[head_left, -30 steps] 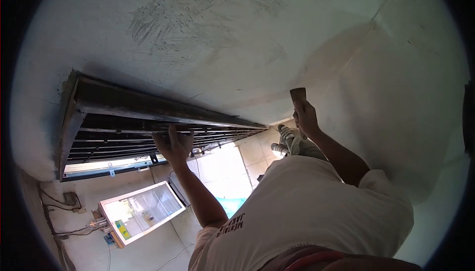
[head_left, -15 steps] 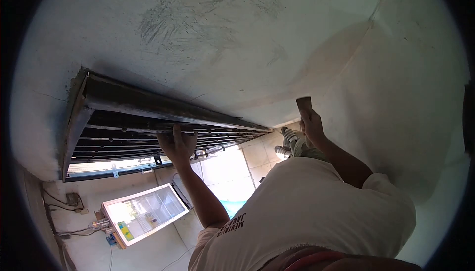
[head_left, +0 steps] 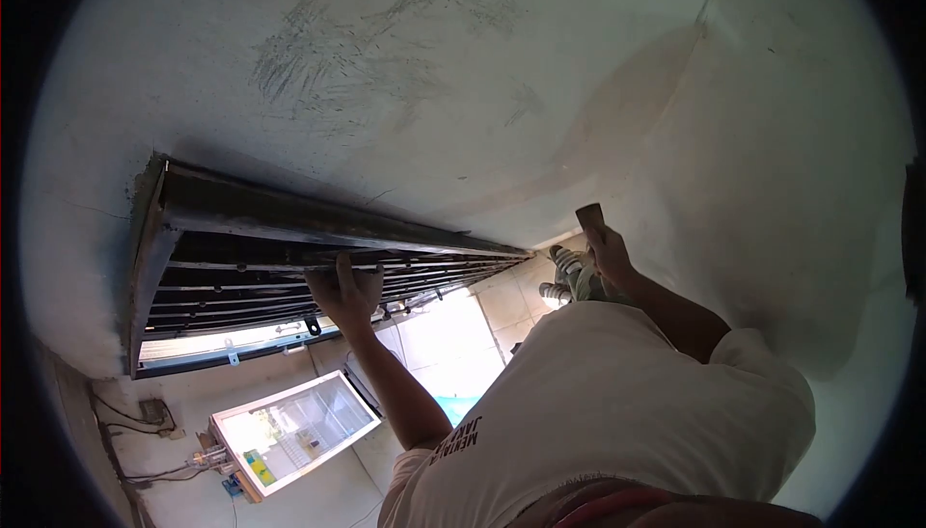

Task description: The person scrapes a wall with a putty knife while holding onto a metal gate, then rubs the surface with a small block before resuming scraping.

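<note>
Dark horizontal bars of a metal window grille (head_left: 251, 282) stand in the wall opening on the left. My left hand (head_left: 345, 298) is closed around one of these bars, its thumb up and its other fingers partly hidden behind the metal. On the right, my right hand (head_left: 610, 256) is closed on a flat, brown, rectangular piece (head_left: 589, 216) that sticks up beyond the fingers. That hand is held off the bars, close before the pale wall (head_left: 463, 142).
Dark scuff marks (head_left: 309, 55) streak the wall. At lower left there is a white-framed glass case (head_left: 294, 432) with wires beside it, near a wall socket (head_left: 152, 412). My shoes (head_left: 559, 268) rest on the tiled floor (head_left: 506, 301) far below.
The view has shifted slightly, so grille and glass case sit lower in it. My left hand stays at the bars, and my right hand still holds the brown piece.
</note>
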`<action>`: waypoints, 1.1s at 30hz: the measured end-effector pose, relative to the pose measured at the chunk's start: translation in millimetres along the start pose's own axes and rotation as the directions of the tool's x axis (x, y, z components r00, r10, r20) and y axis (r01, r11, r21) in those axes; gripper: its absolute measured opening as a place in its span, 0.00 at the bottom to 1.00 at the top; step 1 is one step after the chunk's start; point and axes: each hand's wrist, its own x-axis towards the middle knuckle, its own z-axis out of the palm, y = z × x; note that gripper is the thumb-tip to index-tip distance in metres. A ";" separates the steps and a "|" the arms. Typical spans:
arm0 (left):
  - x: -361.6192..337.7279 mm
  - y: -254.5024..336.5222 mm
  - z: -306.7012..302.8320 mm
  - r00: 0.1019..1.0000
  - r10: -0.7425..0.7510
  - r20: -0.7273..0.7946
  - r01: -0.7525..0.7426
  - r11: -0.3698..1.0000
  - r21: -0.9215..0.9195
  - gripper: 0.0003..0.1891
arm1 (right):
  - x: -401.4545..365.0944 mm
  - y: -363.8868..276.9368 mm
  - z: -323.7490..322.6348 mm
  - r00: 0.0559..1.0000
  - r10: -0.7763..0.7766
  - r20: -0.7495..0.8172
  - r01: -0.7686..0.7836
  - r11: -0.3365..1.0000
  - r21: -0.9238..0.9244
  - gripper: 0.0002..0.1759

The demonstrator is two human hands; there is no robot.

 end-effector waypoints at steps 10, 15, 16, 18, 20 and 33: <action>2.0 -12.3 -1.6 1.000 0.013 0.010 -0.013 0.999 -0.053 0.23 | -14.9 -38.3 21.2 1.000 0.015 0.010 -0.017 0.984 0.176 0.15; 2.1 -2.2 2.2 0.999 0.035 -0.019 -0.035 0.999 -0.022 0.25 | 20.4 -12.8 11.7 0.987 -0.155 -0.049 0.153 0.987 -0.042 0.15; 3.3 -6.8 0.3 1.000 0.009 -0.005 -0.009 0.999 -0.031 0.25 | 23.4 -43.8 19.5 0.971 -0.229 -0.067 0.223 0.971 -0.084 0.15; 0.5 -8.4 -2.2 1.000 -0.005 0.010 0.006 0.999 -0.042 0.25 | 8.3 -75.7 26.2 0.993 -0.117 0.023 0.112 0.980 0.167 0.15; 0.3 -3.5 1.4 1.000 0.028 -0.004 -0.028 0.998 -0.062 0.24 | -3.6 -70.5 25.0 0.991 -0.133 0.021 0.128 0.978 0.163 0.15; 2.3 -10.3 -2.4 0.998 0.056 -0.001 -0.056 0.998 -0.011 0.23 | -23.5 -91.3 30.2 0.991 -0.132 0.032 0.127 0.981 0.146 0.15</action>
